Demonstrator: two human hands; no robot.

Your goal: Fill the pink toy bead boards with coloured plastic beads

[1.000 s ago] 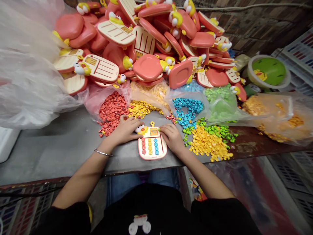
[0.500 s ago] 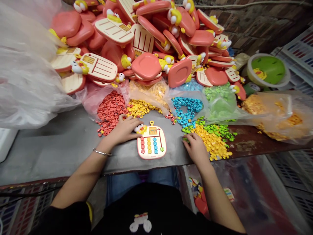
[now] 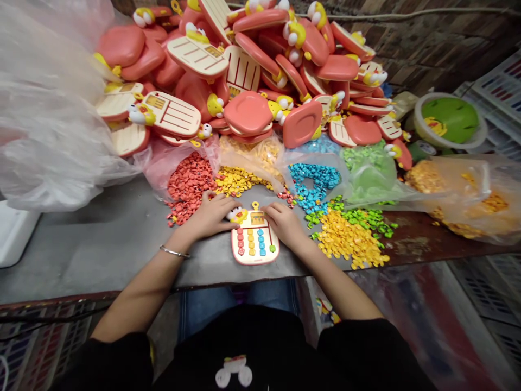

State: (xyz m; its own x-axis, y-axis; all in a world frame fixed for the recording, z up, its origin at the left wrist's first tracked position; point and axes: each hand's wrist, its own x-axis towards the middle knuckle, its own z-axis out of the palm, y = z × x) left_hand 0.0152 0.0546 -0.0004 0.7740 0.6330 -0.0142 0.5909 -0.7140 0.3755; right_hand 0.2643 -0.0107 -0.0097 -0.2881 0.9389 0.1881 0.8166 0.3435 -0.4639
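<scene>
**Right hand (image 3: pixel 287 224) returns to the toy board (image 3: pixel 256 241)**

Half a second ago the right hand was over by the loose green pieces (image 3: pixel 366 220); now it is back at the board's upper right corner, fingertips bunched beside the top of the fourth slot (image 3: pixel 270 236). Whether a piece is pinched there cannot be told, as the fingers hide it. A single green piece (image 3: pixel 272 248) sits at the foot of that slot, which was bare a second ago. The red, yellow and blue columns each appear to hold four pieces, so the work seems to stand early in the fourth column.

The board lies flat near the front edge of the counter (image 3: pixel 122 239), between the two hands. The left hand (image 3: pixel 211 215) keeps its place on the other side, thumb and fingers loosely grasping the board around its duck-like head (image 3: pixel 237 214). The right hand touches or nearly touches the opposite corner, with the yellow heap (image 3: pixel 348 239) well apart, farther to the right.
</scene>
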